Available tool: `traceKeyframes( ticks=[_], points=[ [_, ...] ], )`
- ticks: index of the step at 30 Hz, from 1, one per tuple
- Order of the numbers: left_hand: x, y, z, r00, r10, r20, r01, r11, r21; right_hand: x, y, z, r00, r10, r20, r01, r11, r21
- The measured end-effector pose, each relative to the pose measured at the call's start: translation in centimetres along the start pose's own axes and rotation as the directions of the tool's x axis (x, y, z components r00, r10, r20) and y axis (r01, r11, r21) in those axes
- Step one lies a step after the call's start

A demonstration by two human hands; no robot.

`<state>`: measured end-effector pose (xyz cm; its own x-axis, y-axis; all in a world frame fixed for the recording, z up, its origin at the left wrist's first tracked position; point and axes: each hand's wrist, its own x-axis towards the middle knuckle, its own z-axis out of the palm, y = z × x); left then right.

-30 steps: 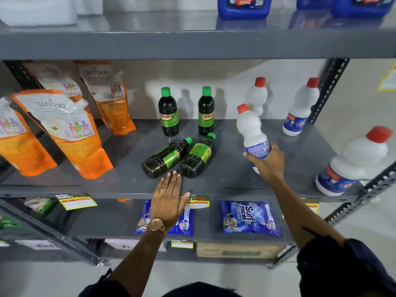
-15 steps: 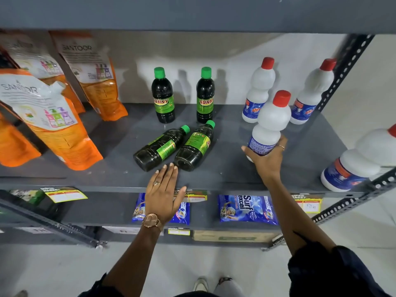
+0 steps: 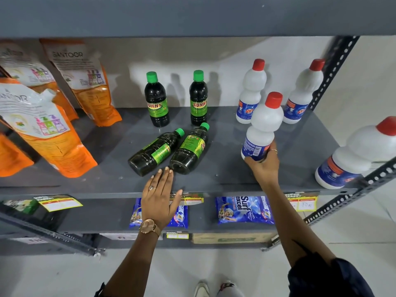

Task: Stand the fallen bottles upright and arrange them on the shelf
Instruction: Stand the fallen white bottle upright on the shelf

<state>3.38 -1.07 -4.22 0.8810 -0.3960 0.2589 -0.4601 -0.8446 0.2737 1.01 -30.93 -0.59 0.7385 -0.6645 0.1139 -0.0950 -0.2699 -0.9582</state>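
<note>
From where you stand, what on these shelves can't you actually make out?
All in the head view:
- Base of the white bottle: the right hand wraps it, so whether it touches the shelf is unclear.
- Price tags: writing too small and blurred.
- Detergent packet below: largely covered by the left hand.
- Orange pouches at left: cut off by the frame edge.

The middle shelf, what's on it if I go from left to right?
Orange pouches → two standing green-capped bottles → two fallen dark bottles → white bottle in the right hand → big white bottle.
</note>
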Motion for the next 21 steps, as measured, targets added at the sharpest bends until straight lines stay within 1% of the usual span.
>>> traceKeyframes(
  ticks=[2,4,6,8,9,10,12,13,15,17,19,21],
  points=[
    [0.0,0.1,0.1,1.0,-0.008,0.001,0.008,1.0,-0.001,-0.2,0.7,-0.5,1.0,-0.014,-0.001,0.014,1.0,-0.026],
    [0.0,0.1,0.1,1.0,-0.016,0.005,0.016,1.0,-0.002,-0.2,0.4,-0.3,0.999,-0.018,-0.05,0.016,0.999,-0.044],
    [0.0,0.2,0.1,1.0,-0.024,0.009,0.024,1.0,-0.004,0.1,-0.1,0.2,0.995,0.01,-0.101,-0.016,0.998,-0.063],
    [-0.1,0.4,0.1,0.999,-0.033,0.006,0.033,0.999,-0.01,0.2,-0.4,0.7,0.99,0.01,-0.14,-0.03,0.99,-0.138],
    [-0.1,0.4,0.1,0.999,-0.038,0.0,0.038,0.999,-0.017,0.2,-0.4,0.7,0.99,-0.004,-0.14,-0.018,0.988,-0.154],
    [-0.1,0.5,0.1,0.999,-0.042,-0.007,0.042,0.999,-0.024,0.1,-0.2,0.6,0.993,-0.011,-0.12,-0.004,0.992,-0.125],
    [-0.2,0.7,0.0,0.999,-0.043,-0.021,0.043,0.998,-0.036,0.0,0.3,0.0,0.999,-0.013,-0.05,0.013,1.0,0.002],
    [-0.3,0.8,-0.1,0.999,-0.045,-0.024,0.044,0.998,-0.041,-0.1,0.7,-0.3,1.0,-0.022,-0.018,0.022,1.0,0.018],
    [-0.2,0.9,-0.1,0.999,-0.048,-0.02,0.047,0.998,-0.045,0.1,0.8,-0.5,0.999,-0.041,-0.025,0.04,0.999,-0.012],
    [-0.1,1.0,-0.1,0.998,-0.055,-0.009,0.055,0.998,-0.042,0.3,0.6,-0.1,0.997,-0.025,-0.071,0.023,0.999,-0.028],
    [-0.1,0.9,0.0,0.998,-0.059,-0.008,0.059,0.997,-0.04,0.3,0.1,0.4,0.994,-0.009,-0.108,0.0,0.996,-0.085],
    [-0.1,0.8,0.0,0.998,-0.056,-0.012,0.055,0.998,-0.041,0.3,0.0,0.5,0.993,-0.025,-0.116,0.013,0.994,-0.105]
  ],
)
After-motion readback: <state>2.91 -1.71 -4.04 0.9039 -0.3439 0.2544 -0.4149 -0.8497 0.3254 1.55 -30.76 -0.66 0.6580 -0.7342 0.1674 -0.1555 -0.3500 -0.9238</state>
